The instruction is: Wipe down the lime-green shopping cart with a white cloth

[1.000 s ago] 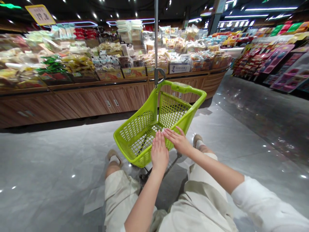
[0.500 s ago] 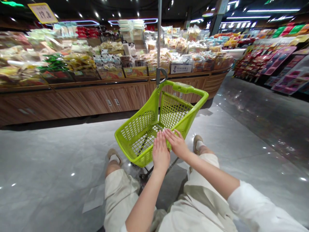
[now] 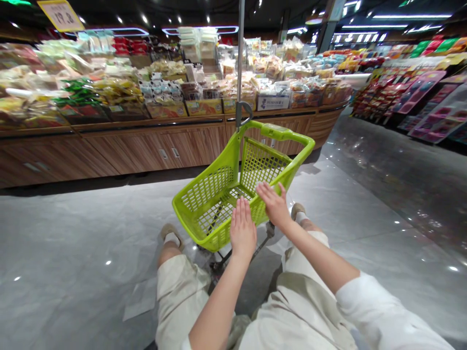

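A lime-green shopping cart (image 3: 204, 192) stands on the floor in front of me, with only its slotted floor and walls showing inside. My left hand (image 3: 243, 231) is held out flat above the cart's near rim, fingers straight and together, holding nothing. To its right, my right hand (image 3: 274, 205) is stretched out over the side near the handle end, thumb apart from the fingers and nothing in it. A gap separates the two hands. Whether either hand touches the rim I cannot tell. The cart's handle (image 3: 277, 131) is beyond my right hand.
A long wooden counter (image 3: 146, 153) piled with packaged foods runs across behind the cart. A grey upright pole (image 3: 240, 58) rises at the cart. A price sign (image 3: 61, 15) hangs at upper left. More display racks (image 3: 423, 92) stand at right. My legs flank the cart on the grey floor (image 3: 91, 233).
My right hand has moved away from my left, to the right and slightly up; their fingertips were together before. My left hand and the cart have stayed almost in place.
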Motion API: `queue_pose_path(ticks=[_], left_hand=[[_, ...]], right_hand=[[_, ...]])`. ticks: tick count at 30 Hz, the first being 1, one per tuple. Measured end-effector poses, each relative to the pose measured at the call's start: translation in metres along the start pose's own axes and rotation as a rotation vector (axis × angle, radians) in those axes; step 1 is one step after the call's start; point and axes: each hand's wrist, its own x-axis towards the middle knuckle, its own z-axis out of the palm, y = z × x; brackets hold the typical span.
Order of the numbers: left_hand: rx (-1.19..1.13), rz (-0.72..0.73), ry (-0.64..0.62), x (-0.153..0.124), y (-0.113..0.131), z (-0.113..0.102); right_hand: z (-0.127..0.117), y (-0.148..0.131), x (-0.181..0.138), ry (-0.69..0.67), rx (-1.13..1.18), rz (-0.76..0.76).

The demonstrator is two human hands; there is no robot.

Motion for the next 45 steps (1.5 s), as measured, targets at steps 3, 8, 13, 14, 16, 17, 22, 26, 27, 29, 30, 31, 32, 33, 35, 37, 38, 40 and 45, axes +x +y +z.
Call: queue_pose_path(ticks=[3, 8, 13, 14, 16, 17, 22, 26, 27, 29, 30, 31, 32, 33, 35, 37, 38, 40, 45], left_hand=[[0.014, -0.004, 0.005, -0.001, -0.003, 0.001], [0.005, 0.012, 0.011, -0.001, -0.005, -0.002], [0.004, 0.004, 0.000, 0.000, 0.000, -0.001], [0.003, 0.001, 0.000, 0.000, 0.001, -0.001], [-0.001, -0.003, 0.004, 0.001, 0.002, 0.000], [-0.002, -0.005, 0.007, 0.001, 0.001, 0.001], [0.004, -0.003, 0.014, -0.001, -0.004, 0.000], [0.005, 0.008, 0.005, -0.001, -0.005, -0.002], [0.005, 0.008, 0.004, -0.001, -0.004, -0.002], [0.003, 0.002, 0.004, 0.000, -0.001, -0.001], [0.001, -0.002, 0.004, 0.000, 0.001, -0.001], [0.001, -0.007, 0.003, 0.000, 0.002, 0.000], [0.002, -0.010, 0.002, 0.000, 0.003, 0.000], [0.006, -0.013, 0.000, 0.000, 0.003, 0.000], [0.020, -0.015, -0.002, 0.000, 0.003, 0.000], [0.035, -0.010, -0.003, -0.001, 0.000, 0.000], [0.038, -0.005, -0.002, -0.002, -0.001, 0.000], [0.035, 0.005, 0.002, -0.002, -0.005, -0.001], [0.018, 0.000, -0.002, -0.002, -0.004, -0.002]], right_hand=[[0.004, -0.026, -0.010, -0.071, 0.049, -0.182], [-0.028, 0.079, 0.015, -0.027, -0.081, -0.049], [-0.032, 0.102, 0.029, 0.102, -0.144, 0.268], [-0.025, 0.082, 0.024, 0.091, -0.123, 0.267], [-0.011, 0.030, 0.009, 0.023, -0.051, 0.143], [-0.005, 0.006, 0.001, -0.001, -0.013, 0.058], [-0.010, 0.004, -0.006, -0.099, 0.008, -0.183], [-0.038, 0.100, 0.026, 0.026, -0.123, 0.082], [-0.042, 0.114, 0.032, 0.061, -0.141, 0.151], [-0.041, 0.116, 0.037, 0.095, -0.145, 0.244], [-0.037, 0.103, 0.034, 0.089, -0.130, 0.256], [-0.031, 0.083, 0.029, 0.070, -0.106, 0.245], [-0.024, 0.059, 0.022, 0.035, -0.074, 0.207], [-0.016, 0.033, 0.013, 0.002, -0.035, 0.151], [-0.005, -0.011, -0.002, -0.065, 0.041, 0.004], [-0.004, -0.027, -0.008, -0.117, 0.085, -0.113], [-0.006, -0.021, -0.007, -0.133, 0.087, -0.150], [-0.018, 0.015, 0.002, -0.139, 0.049, -0.162], [-0.044, 0.120, 0.031, 0.035, -0.125, 0.117]])
